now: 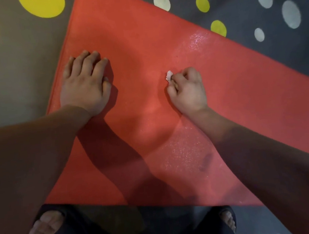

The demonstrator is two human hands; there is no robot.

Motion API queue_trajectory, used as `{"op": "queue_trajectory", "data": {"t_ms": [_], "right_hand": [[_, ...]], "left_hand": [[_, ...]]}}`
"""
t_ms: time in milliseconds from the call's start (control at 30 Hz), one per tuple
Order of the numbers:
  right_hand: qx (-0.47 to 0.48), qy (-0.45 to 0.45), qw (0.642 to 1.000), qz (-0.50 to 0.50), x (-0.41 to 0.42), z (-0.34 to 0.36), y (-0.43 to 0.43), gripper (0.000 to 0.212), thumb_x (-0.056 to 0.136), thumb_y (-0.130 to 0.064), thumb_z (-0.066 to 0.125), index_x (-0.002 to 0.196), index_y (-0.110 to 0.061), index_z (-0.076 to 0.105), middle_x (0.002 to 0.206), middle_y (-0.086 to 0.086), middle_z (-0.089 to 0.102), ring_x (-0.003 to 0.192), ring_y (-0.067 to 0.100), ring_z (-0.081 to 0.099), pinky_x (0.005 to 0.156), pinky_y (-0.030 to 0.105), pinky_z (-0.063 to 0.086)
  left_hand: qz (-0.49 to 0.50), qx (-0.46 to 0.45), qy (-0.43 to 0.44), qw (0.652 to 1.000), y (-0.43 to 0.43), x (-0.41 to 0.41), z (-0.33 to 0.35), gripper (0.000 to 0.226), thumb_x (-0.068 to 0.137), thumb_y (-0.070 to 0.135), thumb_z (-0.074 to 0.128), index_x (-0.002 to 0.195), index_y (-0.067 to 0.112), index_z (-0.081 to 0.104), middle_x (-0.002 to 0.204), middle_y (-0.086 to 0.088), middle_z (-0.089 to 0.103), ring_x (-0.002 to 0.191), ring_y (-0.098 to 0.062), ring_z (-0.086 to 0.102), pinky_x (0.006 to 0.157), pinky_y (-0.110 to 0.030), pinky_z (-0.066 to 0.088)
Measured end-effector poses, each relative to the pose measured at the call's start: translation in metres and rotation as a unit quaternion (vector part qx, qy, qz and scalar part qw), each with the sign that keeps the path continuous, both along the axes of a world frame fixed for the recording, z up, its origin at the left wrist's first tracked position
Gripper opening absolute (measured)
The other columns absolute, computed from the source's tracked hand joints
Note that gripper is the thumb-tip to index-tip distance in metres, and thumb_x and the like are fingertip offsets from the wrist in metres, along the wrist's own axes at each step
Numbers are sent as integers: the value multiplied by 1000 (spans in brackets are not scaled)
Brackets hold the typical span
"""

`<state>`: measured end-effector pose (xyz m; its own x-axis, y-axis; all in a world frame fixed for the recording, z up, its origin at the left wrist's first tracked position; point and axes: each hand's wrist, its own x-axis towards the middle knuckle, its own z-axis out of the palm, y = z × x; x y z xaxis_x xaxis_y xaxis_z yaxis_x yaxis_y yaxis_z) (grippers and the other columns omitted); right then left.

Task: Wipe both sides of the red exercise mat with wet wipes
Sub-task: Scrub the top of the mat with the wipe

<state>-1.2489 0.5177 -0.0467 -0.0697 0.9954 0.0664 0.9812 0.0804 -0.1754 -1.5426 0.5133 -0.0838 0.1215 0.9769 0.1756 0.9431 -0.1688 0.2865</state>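
The red exercise mat (pixel 143 48) lies flat on the floor and fills the middle of the view. My left hand (pixel 85 84) rests flat on it near its left edge, fingers straight and together. My right hand (pixel 187 89) is curled on the mat's middle and grips a small crumpled white wet wipe (pixel 169 75), of which only a tip shows past the fingers. Wet, shiny patches glisten on the mat above and below my right hand.
The grey floor (pixel 14 77) carries yellow dots (pixel 42 5) at the upper left and white dots (pixel 291 14) at the upper right. My two feet in dark open-toed sandals (pixel 45 231) stand just at the mat's near edge.
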Motion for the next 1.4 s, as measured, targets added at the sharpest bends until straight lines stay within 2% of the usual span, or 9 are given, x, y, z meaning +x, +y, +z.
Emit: {"op": "queue_trajectory", "data": {"t_ms": [267,400,600,900,1067,1133,1200,1333,1400], "right_hand": [[-69,99,992,34,3,-2,10,29,97,-18,49,125,-20,55,103,12,64,91,33,63,77,38,51],[-74,48,989,123,10,-2,9,19,94,-11,53,110,-11,64,95,18,57,79,38,61,73,42,53],[-108,39,963,244,32,6,27,15,96,-7,51,106,-3,61,106,18,59,95,35,62,89,42,52],[-12,81,994,-77,11,-8,80,17,90,-8,49,97,-1,63,100,24,62,93,39,60,82,38,41],[-73,95,962,245,-38,-15,23,13,89,-2,55,98,-4,64,94,16,63,90,35,60,83,39,47],[-88,61,948,298,-25,-11,34,13,94,-8,51,99,-4,63,94,16,62,91,36,58,84,42,49],[-52,32,972,228,-4,-10,61,18,95,-12,46,98,-3,63,95,19,62,92,38,59,84,44,48],[4,56,995,-86,20,-10,103,18,97,-12,46,99,0,59,99,25,62,91,40,58,78,40,39],[19,62,995,-72,0,-13,102,13,92,-6,48,94,1,58,94,26,62,87,41,58,75,40,37]], "left_hand": [[1,5,10,1000,0,1,0,54,97,35,44,149,19,48,157,-8,43,149,-29,32,124,-49,19],[1,4,12,1000,1,1,0,54,97,35,44,149,19,47,157,-8,43,149,-30,32,124,-50,19],[1,3,15,1000,0,0,-2,55,98,37,43,149,19,47,157,-8,43,149,-30,32,123,-50,20],[4,2,12,1000,1,1,-1,54,97,36,45,148,19,48,156,-8,45,149,-29,33,124,-49,20],[4,5,11,1000,2,0,-2,54,98,36,44,148,18,48,156,-9,45,149,-30,34,123,-50,20],[2,3,9,1000,2,0,-2,54,97,36,44,148,19,48,156,-9,45,149,-30,34,124,-50,20],[2,0,8,1000,3,-1,-1,55,97,36,44,148,19,49,156,-9,45,149,-30,34,124,-49,20],[2,1,7,1000,3,-1,-2,55,96,36,45,148,19,50,156,-8,46,148,-30,34,124,-49,20],[1,0,4,1000,3,0,-2,56,95,36,45,148,19,50,156,-9,45,149,-30,34,124,-49,20]]}}
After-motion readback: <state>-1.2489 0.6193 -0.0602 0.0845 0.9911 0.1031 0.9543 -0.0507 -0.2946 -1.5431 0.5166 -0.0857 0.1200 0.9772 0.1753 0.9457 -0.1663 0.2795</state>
